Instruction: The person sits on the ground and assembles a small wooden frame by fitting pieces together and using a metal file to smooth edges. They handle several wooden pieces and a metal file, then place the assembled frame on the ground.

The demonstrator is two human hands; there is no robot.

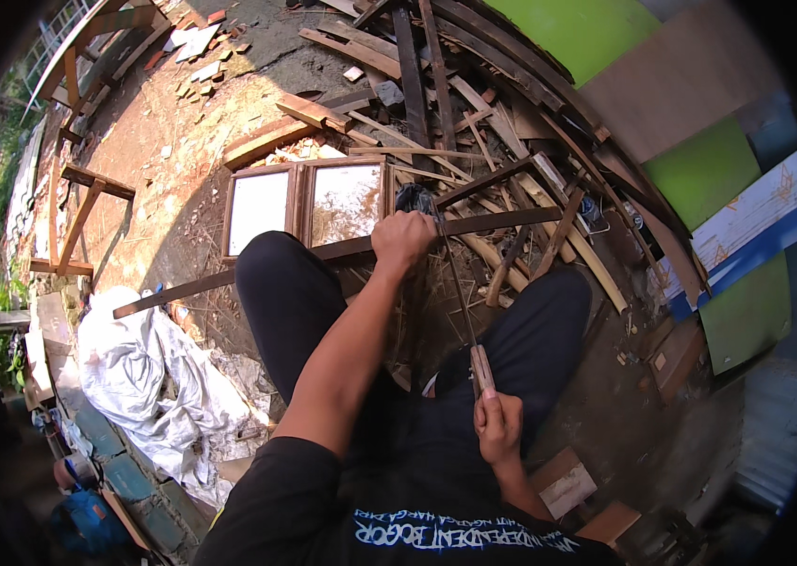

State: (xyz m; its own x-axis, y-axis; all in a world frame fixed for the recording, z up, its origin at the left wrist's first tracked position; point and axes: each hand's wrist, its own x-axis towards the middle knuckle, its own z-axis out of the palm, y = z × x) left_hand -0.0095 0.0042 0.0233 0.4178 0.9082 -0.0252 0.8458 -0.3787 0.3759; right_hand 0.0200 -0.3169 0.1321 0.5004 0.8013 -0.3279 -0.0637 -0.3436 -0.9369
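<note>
I sit with both knees up in dark trousers. My left hand [404, 240] grips a long dark wooden strip [229, 281] that lies across my knees and runs from lower left to upper right. My right hand [498, 424] is closed around the pale wooden handle [481, 366] of a tool. Its long thin blade [453, 274] reaches up to the strip, right beside my left hand. Whether the blade touches the strip I cannot tell.
Two wooden frames with pale panels [306, 203] lie on the ground ahead. A heap of scrap slats and planks [502, 141] fills the upper right, with green boards [691, 170] behind it. White sheeting [134, 368] lies at left, and wooden trestles [78, 217] stand further left.
</note>
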